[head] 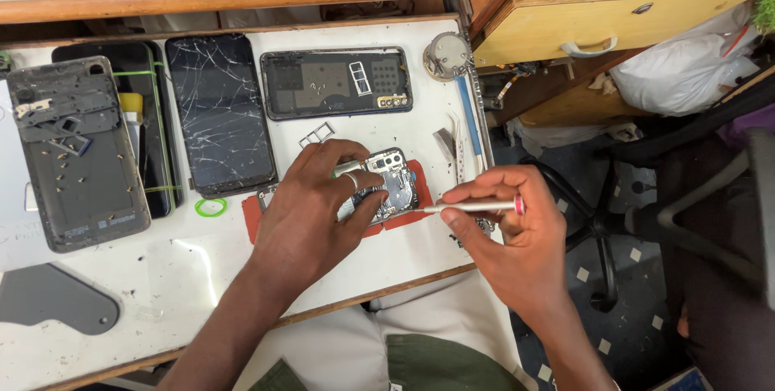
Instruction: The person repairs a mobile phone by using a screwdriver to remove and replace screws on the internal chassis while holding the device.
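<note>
Pinning an opened phone (386, 185) to the red mat (417, 189) on the white worktop (186, 270), left hand (311, 213) clamped over it; right hand (517, 238) pinching a slim screwdriver (472, 207), tip at the phone's edge. A slip likely to scratch the board or scatter tiny screws.

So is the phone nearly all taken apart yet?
Partly. Its back cover already lies off to the side, with loose card trays nearby. Now the left hand steadies the opened phone while the right hand works a screwdriver at it. The inner board remains in place.
</note>
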